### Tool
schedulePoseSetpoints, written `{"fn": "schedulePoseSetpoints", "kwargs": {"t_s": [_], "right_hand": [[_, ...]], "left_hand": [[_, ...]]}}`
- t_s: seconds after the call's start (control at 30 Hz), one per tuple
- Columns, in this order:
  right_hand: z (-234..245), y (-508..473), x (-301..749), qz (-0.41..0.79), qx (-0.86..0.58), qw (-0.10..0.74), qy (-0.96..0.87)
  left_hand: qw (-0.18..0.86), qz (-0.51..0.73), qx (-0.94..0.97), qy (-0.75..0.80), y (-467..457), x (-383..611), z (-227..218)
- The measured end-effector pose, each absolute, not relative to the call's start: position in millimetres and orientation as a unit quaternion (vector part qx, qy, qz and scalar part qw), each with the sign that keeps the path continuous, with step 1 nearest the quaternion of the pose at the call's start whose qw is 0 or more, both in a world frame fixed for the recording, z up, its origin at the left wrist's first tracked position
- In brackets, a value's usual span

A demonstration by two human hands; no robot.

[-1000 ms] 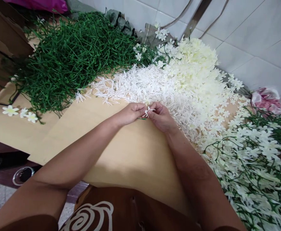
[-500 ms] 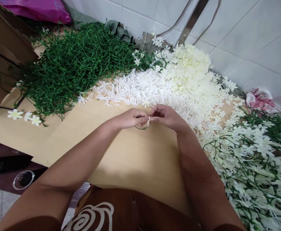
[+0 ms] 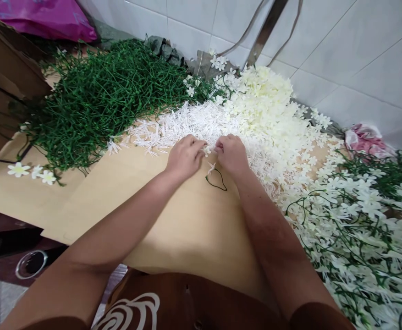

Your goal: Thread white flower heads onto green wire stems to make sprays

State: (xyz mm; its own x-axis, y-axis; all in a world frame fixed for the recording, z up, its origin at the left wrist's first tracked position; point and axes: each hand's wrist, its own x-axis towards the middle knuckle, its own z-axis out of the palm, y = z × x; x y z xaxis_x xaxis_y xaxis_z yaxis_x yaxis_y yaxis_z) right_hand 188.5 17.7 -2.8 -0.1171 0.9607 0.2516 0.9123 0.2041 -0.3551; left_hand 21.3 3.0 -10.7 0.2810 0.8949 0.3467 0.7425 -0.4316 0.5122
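White-tipped green stem on the tan tabletop, just nearer the body than the hands, between them.
The left hand bends its fingertips to a small pale blossom; the right hand curls its fingers near it, and whether either grips anything I cannot tell. Just beyond both hands spread white strands; past these lie creamy blossoms to the right and tangled green stems to the left. Well right of the right hand, white flowers mix with greenery.
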Motion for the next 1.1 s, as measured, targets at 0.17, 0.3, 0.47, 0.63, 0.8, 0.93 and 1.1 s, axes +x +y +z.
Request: {"fn": "schedulePoseSetpoints", "kwargs": {"t_s": [0.17, 0.3, 0.47, 0.63, 0.8, 0.93, 1.1], "right_hand": [[0, 11, 200, 0.142, -0.599, 0.335, -0.714], [4, 9, 206, 0.242, -0.601, 0.415, -0.638], [4, 15, 209, 0.384, -0.528, 0.475, -0.591], [11, 12, 210, 0.440, -0.489, 0.487, -0.575], [20, 6, 206, 0.452, -0.484, 0.509, -0.550], [22, 4, 199, 0.430, -0.473, 0.538, -0.550], [22, -4, 185, 0.375, -0.491, 0.502, -0.605]], "left_hand": [[0.063, 0.228, 0.825, 0.513, 16, 34, -10], [0.107, 0.301, 0.793, 0.518, 19, 30, -4], [0.346, 0.473, 0.610, 0.534, 18, 24, 9], [0.611, 0.513, 0.360, 0.483, 13, 22, 24], [0.717, 0.459, 0.262, 0.455, 8, 25, 26], [0.732, 0.444, 0.233, 0.461, 8, 28, 22], [0.741, 0.424, 0.248, 0.458, 8, 29, 19]]}}
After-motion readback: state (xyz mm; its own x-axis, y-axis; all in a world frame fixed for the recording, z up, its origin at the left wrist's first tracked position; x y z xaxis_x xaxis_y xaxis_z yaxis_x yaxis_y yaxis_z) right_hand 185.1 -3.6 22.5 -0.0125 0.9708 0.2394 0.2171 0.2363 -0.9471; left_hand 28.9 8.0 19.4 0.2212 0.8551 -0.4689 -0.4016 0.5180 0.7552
